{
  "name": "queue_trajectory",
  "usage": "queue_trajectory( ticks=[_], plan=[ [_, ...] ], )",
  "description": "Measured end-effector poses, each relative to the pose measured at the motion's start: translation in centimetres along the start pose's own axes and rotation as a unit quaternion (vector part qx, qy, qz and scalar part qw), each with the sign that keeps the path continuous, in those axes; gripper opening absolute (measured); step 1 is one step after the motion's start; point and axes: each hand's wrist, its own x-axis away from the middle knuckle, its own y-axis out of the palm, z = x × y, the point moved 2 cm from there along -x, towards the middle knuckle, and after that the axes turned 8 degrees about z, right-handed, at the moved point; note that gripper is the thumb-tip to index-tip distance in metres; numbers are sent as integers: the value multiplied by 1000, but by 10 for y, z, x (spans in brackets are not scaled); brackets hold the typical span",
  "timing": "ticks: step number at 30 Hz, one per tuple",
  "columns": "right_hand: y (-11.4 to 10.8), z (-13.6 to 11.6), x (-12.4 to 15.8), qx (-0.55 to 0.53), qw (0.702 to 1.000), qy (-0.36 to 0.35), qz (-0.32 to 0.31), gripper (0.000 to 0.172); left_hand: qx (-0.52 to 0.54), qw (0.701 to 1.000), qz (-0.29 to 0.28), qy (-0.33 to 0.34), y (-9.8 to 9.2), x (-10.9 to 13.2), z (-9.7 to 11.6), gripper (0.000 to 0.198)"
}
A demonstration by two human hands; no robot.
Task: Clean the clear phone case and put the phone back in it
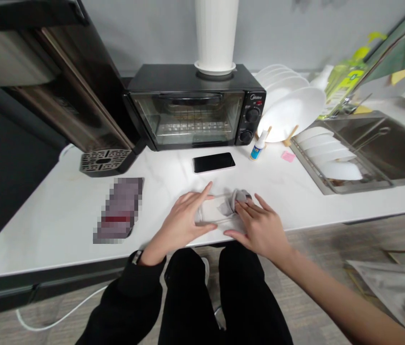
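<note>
A clear phone case [213, 209] lies flat near the counter's front edge. Its left end sits between the thumb and fingers of my left hand [181, 221], which grip it by the sides. My right hand [259, 225] presses a crumpled grey cloth [237, 201] onto the right part of the case, fingertips bunched on the fabric and thumb apart. The cloth and fingers hide that end of the case. Beyond my hands a black-screened phone [214, 163] rests on the counter. Behind it to the right stands a small spray bottle [258, 146] with a blue label.
A toaster oven [191, 120] stands at the back under a white cylindrical container [217, 36]. A dark drink machine [80, 96] and a pixelated flat item [120, 208] are on the left. Racked plates [292, 115], a pink paper [287, 156] and a sink [396, 143] lie right.
</note>
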Motion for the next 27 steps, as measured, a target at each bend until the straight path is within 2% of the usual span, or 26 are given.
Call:
queue_trajectory(
  ticks=[3,5,6,8,10,12,14,16,19,22,24,27],
  plan=[
    [26,-43,-23,-55,998,-6,31,84,8,1000,17,-11,-1,2,-2,106],
    [30,-60,-29,-111,993,-20,25,82,14,999,21,-20,-2,3,-4,103],
    [27,-60,-27,-134,991,-26,11,77,16,999,19,-22,-3,4,-4,104],
    [13,-44,-16,-150,988,-33,-20,66,17,999,13,-25,-3,5,-4,108],
    [-6,-14,0,-125,991,-31,-44,54,11,1000,8,-28,-3,4,-3,112],
    [-20,14,11,-75,996,-24,-45,47,5,1000,3,-25,-2,3,-3,113],
    [-22,26,11,-40,998,-16,-37,46,4,1000,-4,-17,-1,2,-3,115],
    [-10,15,1,-39,999,-1,-18,52,6,1000,-3,-9,0,2,-3,114],
    [17,-28,-22,-103,995,10,10,63,19,1000,10,-18,-2,4,-5,107],
    [27,-58,-31,-185,983,-20,-2,65,34,999,2,-30,-6,8,-7,102],
    [18,-50,-22,-202,978,-43,-26,56,30,999,-5,-31,-8,9,-6,106],
    [-9,-5,1,-154,986,-51,-47,41,10,999,-9,-33,-9,9,-5,112]
  ],
)
